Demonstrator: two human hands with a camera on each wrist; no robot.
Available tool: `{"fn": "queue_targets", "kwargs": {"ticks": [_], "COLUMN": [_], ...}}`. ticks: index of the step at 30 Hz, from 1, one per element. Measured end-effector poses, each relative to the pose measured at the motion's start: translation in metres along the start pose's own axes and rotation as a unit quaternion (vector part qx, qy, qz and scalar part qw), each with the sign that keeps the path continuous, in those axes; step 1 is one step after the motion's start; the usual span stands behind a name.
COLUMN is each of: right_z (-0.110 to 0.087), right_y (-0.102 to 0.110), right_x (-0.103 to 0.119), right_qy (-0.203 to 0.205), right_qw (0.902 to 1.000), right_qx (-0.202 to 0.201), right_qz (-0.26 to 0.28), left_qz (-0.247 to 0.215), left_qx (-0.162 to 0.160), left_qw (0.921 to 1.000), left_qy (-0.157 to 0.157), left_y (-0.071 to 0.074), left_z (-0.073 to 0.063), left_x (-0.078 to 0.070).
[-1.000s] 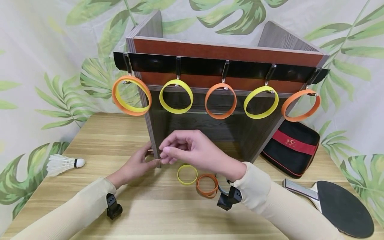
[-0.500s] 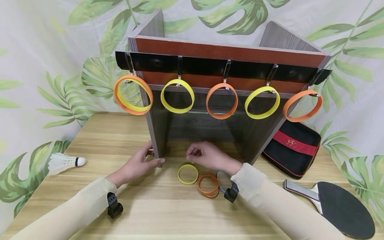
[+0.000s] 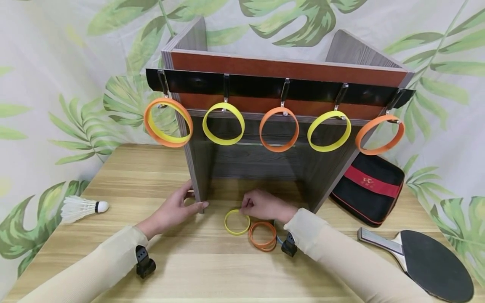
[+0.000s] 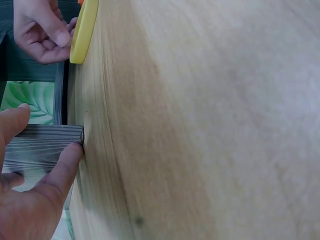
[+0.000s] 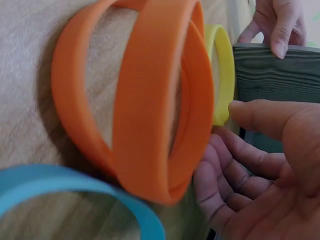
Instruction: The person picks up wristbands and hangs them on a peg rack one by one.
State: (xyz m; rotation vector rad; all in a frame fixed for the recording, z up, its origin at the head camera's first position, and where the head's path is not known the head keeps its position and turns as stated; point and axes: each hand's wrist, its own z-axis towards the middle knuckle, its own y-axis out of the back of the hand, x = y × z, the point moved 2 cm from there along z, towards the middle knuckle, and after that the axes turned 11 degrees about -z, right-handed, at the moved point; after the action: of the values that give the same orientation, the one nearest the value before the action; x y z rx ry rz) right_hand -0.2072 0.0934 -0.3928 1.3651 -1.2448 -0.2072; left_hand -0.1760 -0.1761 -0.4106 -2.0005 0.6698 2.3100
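Note:
My left hand [image 3: 174, 210] grips the lower front edge of the grey wooden stand's left side panel [image 4: 40, 145], thumb on one side and fingers on the other. On the table in front of the stand lies a yellow silicone wristband [image 3: 226, 225]. The thumb and curled fingers of my right hand [image 3: 267, 205] pinch its far right edge; in the right wrist view the edge sits between thumb and forefinger. Beside it are overlapping orange wristbands [image 5: 145, 100]. A blue wristband [image 5: 65, 177] lies partly hidden under the right wrist in the head view.
Orange and yellow wristbands hang from hooks on the stand's black strip [image 3: 257, 88]; the leftmost hook carries one of each colour. A shuttlecock [image 3: 81, 208] lies at the left. A black and red case [image 3: 367, 189] and a table tennis bat [image 3: 435, 265] are at the right.
My right hand has come down from in front of the stand's opening to the yellow wristband on the table. The left hand has stayed at the panel.

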Motion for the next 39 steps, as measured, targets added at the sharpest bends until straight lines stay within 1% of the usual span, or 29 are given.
{"fn": "queue_targets", "kwargs": {"ticks": [3, 8, 16, 18, 20, 24, 29, 32, 35, 39], "right_z": [0.002, 0.004, 0.0, -0.001, -0.001, -0.003, -0.009, -0.014, -0.02, -0.031], "right_y": [-0.002, -0.006, 0.001, 0.003, 0.004, 0.005, 0.011, 0.016, 0.02, 0.026], "right_x": [0.002, 0.003, 0.0, -0.003, -0.007, -0.013, -0.014, -0.009, 0.002, 0.021], "right_qy": [0.004, 0.008, 0.006, 0.005, 0.008, 0.016, 0.025, 0.035, 0.051, 0.078], "right_qw": [0.9999, 0.9999, 0.9997, 0.9995, 0.9983, 0.9908, 0.9828, 0.9768, 0.9702, 0.9659], "right_qx": [0.0, 0.006, -0.023, -0.024, -0.022, -0.003, 0.014, 0.018, 0.024, 0.024], "right_qz": [-0.013, -0.006, -0.003, 0.018, 0.053, 0.134, 0.183, 0.21, 0.236, 0.246], "left_qz": [0.002, 0.0, 0.002, 0.002, 0.003, -0.001, -0.007, -0.007, -0.007, -0.006], "left_qx": [0.002, 0.002, 0.003, 0.002, 0.002, 0.002, 0.002, 0.002, 0.002, 0.003], "left_qw": [1.0, 1.0, 1.0, 1.0, 1.0, 1.0, 0.9999, 0.9999, 0.9999, 1.0], "left_qy": [0.001, 0.004, 0.0, 0.0, 0.0, 0.005, 0.008, 0.009, 0.009, 0.005], "left_y": [0.0, 0.001, 0.0, 0.0, 0.0, 0.0, 0.0, 0.0, 0.0, 0.0], "left_z": [0.0, 0.0, 0.0, 0.0, 0.0, 0.0, 0.0, 0.001, 0.001, 0.001], "left_x": [0.0, 0.0, -0.001, -0.001, -0.001, -0.002, -0.001, -0.001, 0.0, 0.0]}}
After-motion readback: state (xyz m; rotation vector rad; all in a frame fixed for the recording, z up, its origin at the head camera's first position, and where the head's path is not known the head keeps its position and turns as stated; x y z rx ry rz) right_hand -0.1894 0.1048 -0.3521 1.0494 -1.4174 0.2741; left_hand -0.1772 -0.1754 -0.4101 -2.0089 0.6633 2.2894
